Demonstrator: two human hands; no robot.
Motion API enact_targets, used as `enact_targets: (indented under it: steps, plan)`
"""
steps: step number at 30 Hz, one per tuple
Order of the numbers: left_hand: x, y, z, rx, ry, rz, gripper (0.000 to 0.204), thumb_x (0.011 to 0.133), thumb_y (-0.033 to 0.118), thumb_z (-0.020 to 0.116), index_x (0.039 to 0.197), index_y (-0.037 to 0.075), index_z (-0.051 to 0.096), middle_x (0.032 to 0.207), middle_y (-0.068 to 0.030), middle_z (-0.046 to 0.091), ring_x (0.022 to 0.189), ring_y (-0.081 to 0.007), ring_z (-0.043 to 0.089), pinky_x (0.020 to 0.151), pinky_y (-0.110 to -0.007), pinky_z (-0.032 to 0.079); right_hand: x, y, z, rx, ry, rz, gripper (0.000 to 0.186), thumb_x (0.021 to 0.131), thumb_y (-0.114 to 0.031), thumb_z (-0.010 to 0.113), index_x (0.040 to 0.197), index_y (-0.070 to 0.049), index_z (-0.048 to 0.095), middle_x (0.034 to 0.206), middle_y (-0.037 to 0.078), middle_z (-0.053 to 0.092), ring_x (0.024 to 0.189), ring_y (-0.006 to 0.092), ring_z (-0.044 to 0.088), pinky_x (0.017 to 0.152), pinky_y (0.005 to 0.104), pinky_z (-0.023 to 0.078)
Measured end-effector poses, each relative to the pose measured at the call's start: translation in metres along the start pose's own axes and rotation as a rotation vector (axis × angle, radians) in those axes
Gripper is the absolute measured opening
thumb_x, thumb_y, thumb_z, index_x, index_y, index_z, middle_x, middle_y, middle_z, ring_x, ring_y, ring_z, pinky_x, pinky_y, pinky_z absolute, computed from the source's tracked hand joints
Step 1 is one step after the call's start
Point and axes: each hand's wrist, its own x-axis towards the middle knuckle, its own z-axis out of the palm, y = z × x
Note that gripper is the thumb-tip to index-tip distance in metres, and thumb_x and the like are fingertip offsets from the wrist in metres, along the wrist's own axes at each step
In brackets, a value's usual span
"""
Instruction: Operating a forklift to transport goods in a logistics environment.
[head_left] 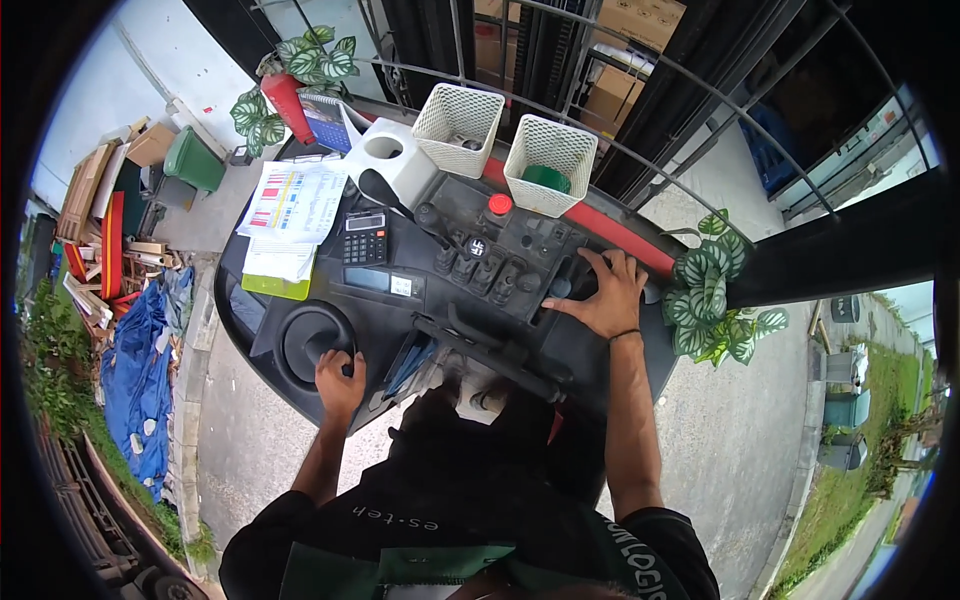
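My left hand is closed around the dark knob on the rim of a small black steering wheel, at the left of a forklift-like dashboard. Over the right end of the black control panel my right hand rests with thumb and fingers spread. Dark panel parts show between its thumb and fingertips; whether it touches a control there I cannot tell. To its left stands a row of short black levers. Behind them is a red mushroom button.
Papers, a yellow-green clipboard, a calculator and a paper roll lie left. Two white baskets line the back, before a metal guard. A fire extinguisher stands far left; leafy plants hang right.
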Motion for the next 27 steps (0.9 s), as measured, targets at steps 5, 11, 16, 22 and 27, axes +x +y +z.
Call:
enact_targets:
  steps: [5, 11, 16, 22, 27]
  plan:
    - [-0.021, -0.022, -0.017, 0.027, -0.069, 0.016, 0.027, 0.084, 0.013, 0.073, 0.067, 0.006, 0.054, 0.072, -0.0141, 0.057, 0.074, -0.0392, 0.057, 0.069, -0.049, 0.042, 0.002, 0.004, -0.005, 0.021, -0.031, 0.013, 0.101, 0.045, -0.081, 0.085, 0.121, -0.015, 0.075, 0.109, 0.007, 0.055, 0.112, 0.0293, 0.051, 0.095, 0.0461, 0.036]
    - [-0.024, -0.065, -0.058, 0.138, -0.073, 0.045, 0.025, 0.083, 0.012, 0.071, 0.066, 0.005, 0.054, 0.073, -0.0145, 0.056, 0.073, -0.0401, 0.057, 0.070, -0.050, 0.043, 0.009, 0.015, -0.011, 0.040, 0.010, 0.009, 0.104, 0.047, -0.083, 0.083, 0.123, -0.013, 0.074, 0.109, 0.008, 0.056, 0.108, 0.0293, 0.052, 0.096, 0.0436, 0.036]
    - [0.020, -0.103, -0.056, 0.287, 0.053, -0.087, 0.028, 0.090, 0.016, 0.068, 0.068, 0.001, 0.058, 0.076, -0.0189, 0.062, 0.077, -0.0441, 0.062, 0.070, -0.053, 0.047, 0.012, 0.032, -0.018, 0.050, 0.071, 0.053, 0.112, 0.046, -0.084, 0.083, 0.129, -0.010, 0.069, 0.110, 0.010, 0.058, 0.108, 0.0312, 0.052, 0.096, 0.0446, 0.037]
    - [0.114, -0.074, -0.007, 0.303, 0.247, -0.303, 0.035, 0.093, 0.030, 0.068, 0.077, -0.002, 0.070, 0.079, -0.0226, 0.069, 0.075, -0.0465, 0.066, 0.071, -0.053, 0.050, 0.020, 0.050, -0.021, 0.087, 0.006, 0.077, 0.114, 0.046, -0.085, 0.082, 0.125, -0.003, 0.068, 0.108, 0.013, 0.060, 0.110, 0.0331, 0.054, 0.096, 0.0449, 0.038]
    - [0.154, -0.048, 0.029, 0.229, 0.129, -0.066, 0.038, 0.093, 0.029, 0.067, 0.074, -0.003, 0.067, 0.080, -0.0239, 0.068, 0.078, -0.0467, 0.065, 0.073, -0.053, 0.050, 0.032, 0.047, -0.023, 0.111, 0.010, 0.099, 0.110, 0.047, -0.082, 0.085, 0.120, -0.002, 0.068, 0.108, 0.013, 0.061, 0.110, 0.0335, 0.055, 0.096, 0.0446, 0.039]
